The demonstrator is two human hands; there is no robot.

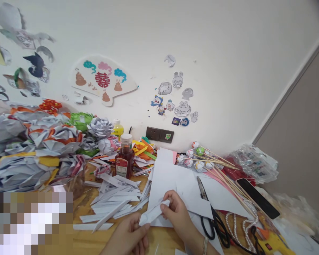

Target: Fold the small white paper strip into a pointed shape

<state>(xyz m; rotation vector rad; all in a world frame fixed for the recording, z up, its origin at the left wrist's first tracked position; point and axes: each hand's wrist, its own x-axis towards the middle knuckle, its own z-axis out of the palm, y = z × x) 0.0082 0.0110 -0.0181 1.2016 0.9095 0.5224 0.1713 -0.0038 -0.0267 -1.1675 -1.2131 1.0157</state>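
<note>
Between my two hands is a folded white paper strip [153, 213], held slanting up to the right above the table. My left hand [134, 234] pinches its lower left end between thumb and fingers. At the upper right end, my right hand [177, 210] grips it with thumb and index finger. White paper sheets [164, 177] lie just behind and under the hands. To the left spreads a loose pile of folded white strips [117, 198]. Black-handled scissors [208, 209] rest on the paper, right of my right hand.
Large folded-paper flowers [42, 141] are heaped at left. A dark red bottle [124, 156] with a white cap stands behind the strips. Wrapped lollipops [199, 164] on wooden sticks, a black phone [257, 198], a bead string [251, 221] and a yellow tool [273, 244] lie at right.
</note>
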